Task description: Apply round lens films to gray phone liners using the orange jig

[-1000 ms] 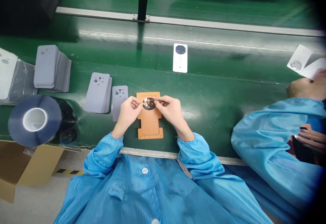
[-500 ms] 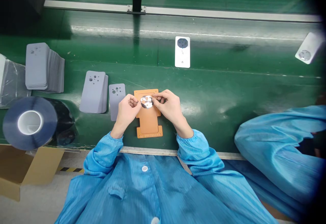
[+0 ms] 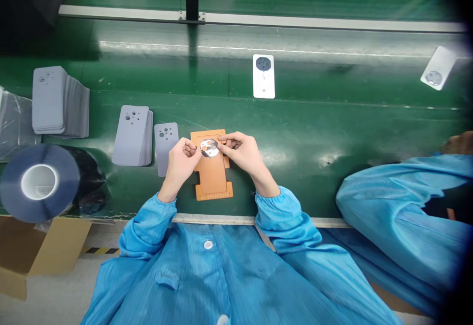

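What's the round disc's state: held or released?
Held, apparently: the right hand pinches the disc at one edge over the orange fixture, the left hand at the opposite edge. Whether it touches the fixture: cannot tell.

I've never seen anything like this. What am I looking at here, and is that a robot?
No robot: these are a person's own bare hands, seen from a camera worn on the head, looking forward and down. The right hand pinches a shiny disc with holes, above an orange plate; the left hand's fingers are at its other edge. On the green table lie gray sheets, a big roll and white panels. At right is another person's blue sleeve.
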Demonstrator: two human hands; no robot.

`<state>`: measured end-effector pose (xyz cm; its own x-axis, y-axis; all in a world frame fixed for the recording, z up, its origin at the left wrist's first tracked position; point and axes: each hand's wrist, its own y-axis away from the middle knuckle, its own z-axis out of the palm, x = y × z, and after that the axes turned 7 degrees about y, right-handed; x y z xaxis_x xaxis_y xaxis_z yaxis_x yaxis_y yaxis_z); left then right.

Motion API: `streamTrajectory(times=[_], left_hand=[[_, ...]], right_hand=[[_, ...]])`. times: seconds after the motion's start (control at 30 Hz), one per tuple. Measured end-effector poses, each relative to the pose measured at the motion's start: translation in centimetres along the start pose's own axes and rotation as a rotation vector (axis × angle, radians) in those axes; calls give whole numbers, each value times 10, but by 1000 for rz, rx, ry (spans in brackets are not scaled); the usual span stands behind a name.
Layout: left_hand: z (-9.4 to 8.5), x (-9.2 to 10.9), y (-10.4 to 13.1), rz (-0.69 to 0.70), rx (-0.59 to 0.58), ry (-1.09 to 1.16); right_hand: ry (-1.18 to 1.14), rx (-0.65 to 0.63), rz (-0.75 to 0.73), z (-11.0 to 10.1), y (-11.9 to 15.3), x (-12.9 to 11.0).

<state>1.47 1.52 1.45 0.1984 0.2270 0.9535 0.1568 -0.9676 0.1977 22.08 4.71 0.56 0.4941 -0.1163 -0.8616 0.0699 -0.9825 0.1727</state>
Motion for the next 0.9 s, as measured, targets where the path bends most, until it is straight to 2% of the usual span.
streamTrajectory(times=[0.17, 0.3, 0.4, 0.47, 0.53, 0.6, 0.9], left_hand=[[-1, -4, 0, 20, 20, -6], [-17, -2, 5, 26, 112, -31], [-38, 0, 19, 121, 234, -232], [-50, -2, 33, 214, 267, -436], [-59, -8, 50, 305, 226, -606], [-63, -16, 68, 363, 130, -711], [-81, -47, 149, 404, -160, -896]], right_hand=[[-13, -13, -15, -1, 0, 0], [-31, -22, -12, -3, 0, 1], [-49, -30, -4, -3, 0, 2], [-70, -34, -6, -4, 0, 4], [-89, -40, -11, -4, 0, 5], [-101, -44, -13, -4, 0, 6], [-118, -72, 0, -3, 2, 10]])
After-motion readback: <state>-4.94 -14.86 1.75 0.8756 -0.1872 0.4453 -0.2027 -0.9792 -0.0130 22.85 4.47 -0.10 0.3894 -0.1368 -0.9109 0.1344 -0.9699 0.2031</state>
